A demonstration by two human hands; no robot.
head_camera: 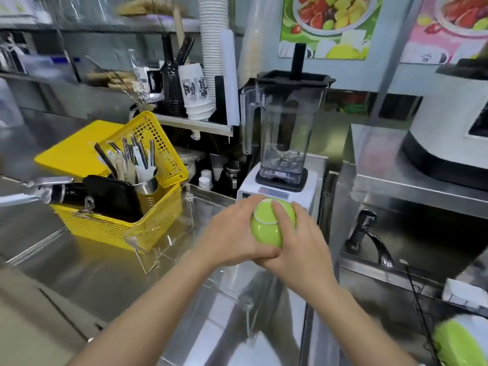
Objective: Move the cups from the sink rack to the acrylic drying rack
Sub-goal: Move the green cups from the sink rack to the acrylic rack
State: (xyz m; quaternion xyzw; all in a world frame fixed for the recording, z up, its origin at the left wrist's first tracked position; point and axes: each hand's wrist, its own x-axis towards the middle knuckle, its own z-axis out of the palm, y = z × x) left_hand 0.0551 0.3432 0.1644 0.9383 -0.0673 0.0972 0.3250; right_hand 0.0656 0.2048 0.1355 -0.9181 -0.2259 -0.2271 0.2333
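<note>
A yellow basket (pixel 148 228) stands left of a blender (pixel 285 133).

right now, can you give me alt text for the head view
Both hands, left hand and right hand, hold an upside-down green cup above a clear acrylic drying rack on a steel counter. A yellow basket of utensils stands to the left, a blender behind.

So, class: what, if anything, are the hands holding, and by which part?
Both hands hold one green cup, upside down. The left hand and right hand clasp its sides, fingers reaching over the base.
</note>
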